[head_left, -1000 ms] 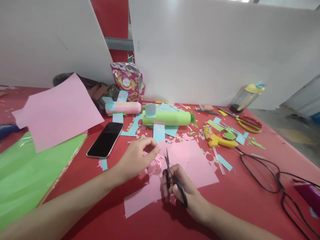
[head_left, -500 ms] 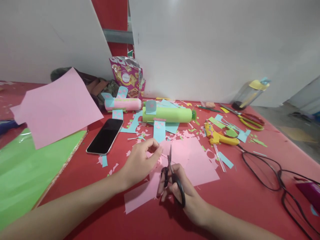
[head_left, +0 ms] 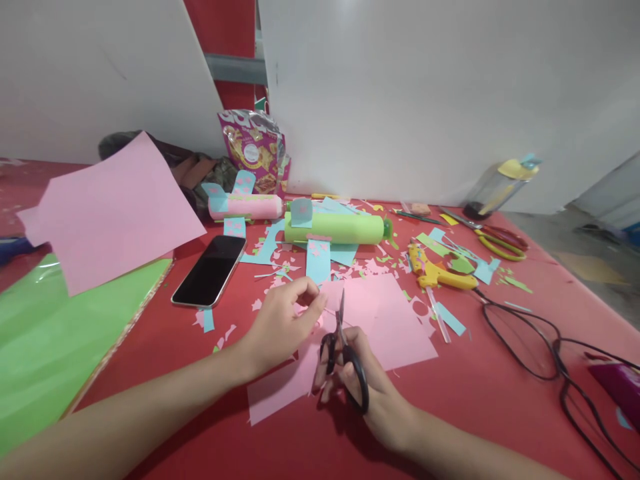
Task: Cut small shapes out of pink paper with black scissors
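Note:
My right hand (head_left: 383, 393) holds black-handled scissors (head_left: 357, 380), fingers in the loops. The blades point away from me and are slightly apart. Just left of the tips, my left hand (head_left: 285, 323) is closed in a pinch on a small strip of pink paper, mostly hidden by the fingers. A thin end of it appears to reach toward the blades. Beneath both hands lies a larger pink paper sheet (head_left: 400, 323), with another pink piece (head_left: 277, 393) nearer to me.
Behind are a green paper-covered tube (head_left: 345, 229), a pink one (head_left: 250, 207) and paper scraps. A phone (head_left: 210, 270) lies left, near a raised pink sheet (head_left: 120, 213). Rightward are a yellow glue gun (head_left: 443, 275), its black cord, other scissors (head_left: 500, 243) and a bottle (head_left: 495, 190).
Both hands keep nearly the same pose. The scissor blades look slightly closer together; the whole view has shifted a little.

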